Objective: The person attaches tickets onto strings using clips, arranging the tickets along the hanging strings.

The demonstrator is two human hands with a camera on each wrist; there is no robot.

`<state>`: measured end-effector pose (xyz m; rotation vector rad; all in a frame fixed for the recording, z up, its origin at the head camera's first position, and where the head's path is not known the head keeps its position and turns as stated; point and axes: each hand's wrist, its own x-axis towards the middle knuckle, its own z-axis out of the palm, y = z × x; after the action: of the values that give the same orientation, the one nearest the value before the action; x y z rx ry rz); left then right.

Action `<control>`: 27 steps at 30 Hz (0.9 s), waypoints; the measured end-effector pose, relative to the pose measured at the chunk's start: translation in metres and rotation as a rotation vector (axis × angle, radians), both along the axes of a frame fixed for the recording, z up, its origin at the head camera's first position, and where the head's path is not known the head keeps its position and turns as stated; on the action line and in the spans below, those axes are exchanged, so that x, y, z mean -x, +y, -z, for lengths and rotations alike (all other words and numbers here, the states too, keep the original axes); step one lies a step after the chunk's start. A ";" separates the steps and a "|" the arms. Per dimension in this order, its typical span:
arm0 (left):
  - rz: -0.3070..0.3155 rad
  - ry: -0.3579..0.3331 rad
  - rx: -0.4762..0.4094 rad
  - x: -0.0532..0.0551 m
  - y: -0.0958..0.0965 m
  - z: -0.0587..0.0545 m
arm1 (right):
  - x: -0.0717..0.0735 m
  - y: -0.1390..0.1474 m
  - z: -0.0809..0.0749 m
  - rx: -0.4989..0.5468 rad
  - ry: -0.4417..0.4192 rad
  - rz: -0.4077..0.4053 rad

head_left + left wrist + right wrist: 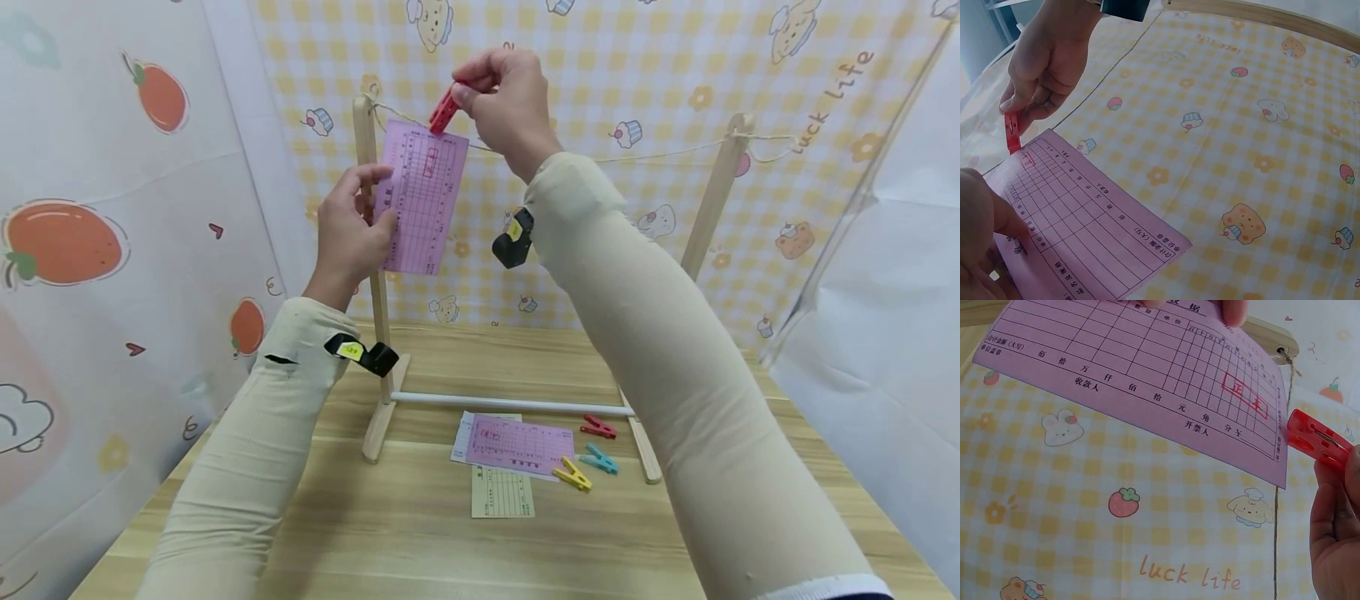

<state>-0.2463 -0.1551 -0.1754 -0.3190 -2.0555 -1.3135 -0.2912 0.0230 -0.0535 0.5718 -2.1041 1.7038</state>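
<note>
Holding up a thin pink paper slip [423, 200] with printed lines, the left hand [356, 225] that I watch from far off is at the left of the scene. Its thumb lies on the front of the slip and its fingers go behind. The slip leans a little, in front of a thin tan string [660, 155]. I see the right hand [510, 100] up above it, pinching a red plastic clip [444, 110]. The clip's tip points down and meets the slip's top edge, a bit right of the middle. From here I cannot tell if it bites the paper.

The string goes from a pale wooden left post [380, 308] to a pale wooden right post [712, 200]. A straight white rod [510, 403] runs low between them. On the pale wooden table [375, 533], just nearer than the rod, I see a second pink slip [517, 446] lying over a white slip [460, 437] and a pale green slip [502, 493]. At their right are a small red clip [598, 427], then a blue clip [600, 458], and nearest a yellow clip [572, 473] with one end over the pink paper's corner.
</note>
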 end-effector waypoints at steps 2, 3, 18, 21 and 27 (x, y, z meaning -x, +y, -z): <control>-0.002 0.006 0.001 0.000 0.000 0.000 | 0.001 -0.001 0.000 -0.010 -0.006 0.005; -0.003 0.009 0.000 0.000 0.000 0.000 | 0.001 -0.002 0.000 -0.016 -0.005 0.006; 0.002 0.058 0.017 -0.001 0.002 0.000 | 0.002 -0.010 -0.001 -0.109 -0.024 0.020; 0.001 0.063 0.021 -0.001 0.002 0.001 | 0.001 -0.012 0.000 -0.133 -0.012 0.033; -0.004 0.074 0.032 -0.003 0.001 0.005 | 0.002 -0.016 0.001 -0.163 -0.002 0.053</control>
<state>-0.2434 -0.1543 -0.1805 -0.3721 -2.0157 -1.2493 -0.2931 0.0073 -0.0545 0.5557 -2.2531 1.5155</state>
